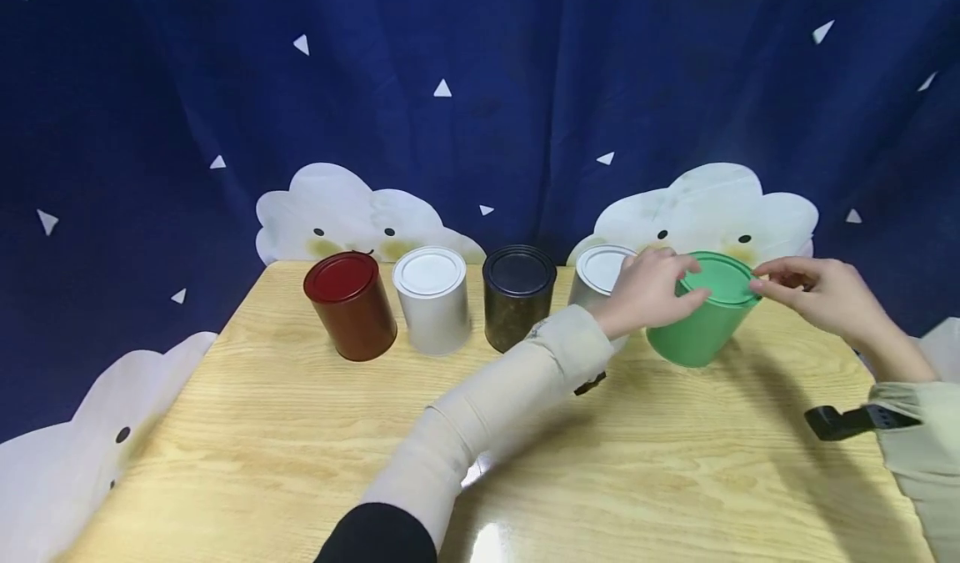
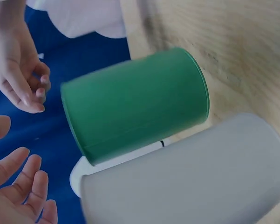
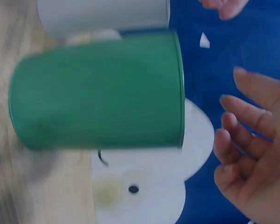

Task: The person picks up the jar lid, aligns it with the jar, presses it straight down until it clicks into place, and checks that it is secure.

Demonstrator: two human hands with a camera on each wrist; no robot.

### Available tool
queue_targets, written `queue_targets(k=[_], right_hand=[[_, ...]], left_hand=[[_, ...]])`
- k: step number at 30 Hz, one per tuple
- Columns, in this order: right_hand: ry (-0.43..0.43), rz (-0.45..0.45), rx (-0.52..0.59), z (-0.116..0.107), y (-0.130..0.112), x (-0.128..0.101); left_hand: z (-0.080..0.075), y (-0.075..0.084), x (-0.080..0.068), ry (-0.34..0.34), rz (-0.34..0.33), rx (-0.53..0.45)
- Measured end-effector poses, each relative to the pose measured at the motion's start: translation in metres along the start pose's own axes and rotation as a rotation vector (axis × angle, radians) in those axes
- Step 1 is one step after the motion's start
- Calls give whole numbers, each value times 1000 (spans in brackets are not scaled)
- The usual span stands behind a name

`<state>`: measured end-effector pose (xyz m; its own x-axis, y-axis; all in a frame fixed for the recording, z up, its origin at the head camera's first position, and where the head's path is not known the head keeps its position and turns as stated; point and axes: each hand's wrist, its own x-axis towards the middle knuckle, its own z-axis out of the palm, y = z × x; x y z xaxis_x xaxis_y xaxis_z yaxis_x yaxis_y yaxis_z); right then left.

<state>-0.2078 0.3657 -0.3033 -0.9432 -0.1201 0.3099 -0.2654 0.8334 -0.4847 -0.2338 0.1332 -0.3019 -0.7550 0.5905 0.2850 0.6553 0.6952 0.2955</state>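
A green can with a lid stands upright at the right of a row of cans. My left hand hovers at its left side with fingers spread, partly covering a grey can with a white lid. Opposite, at the right of the green lid, is my right hand, its fingers loosely bent. Both wrist views show a gap between the hands and the green can, so neither holds it. In the left wrist view the grey can lies beside the green one.
Further left along the wooden table stand a dark red can, a white-lidded can and a black can. A dark blue curtain with white clouds hangs behind the table.
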Motion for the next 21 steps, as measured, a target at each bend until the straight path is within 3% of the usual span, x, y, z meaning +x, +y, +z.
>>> queue_targets(k=[4,11,21], right_hand=[[75,-28,33,8,-16,-7],[151,-76,62,20,-41,-18],[156,-92,97,35,-63,-55]], left_hand=[[-5,-8,-14,83,54,-80],[-16,-24,-46,180,76,-163],[-26,-46,-105,264,158,-328]])
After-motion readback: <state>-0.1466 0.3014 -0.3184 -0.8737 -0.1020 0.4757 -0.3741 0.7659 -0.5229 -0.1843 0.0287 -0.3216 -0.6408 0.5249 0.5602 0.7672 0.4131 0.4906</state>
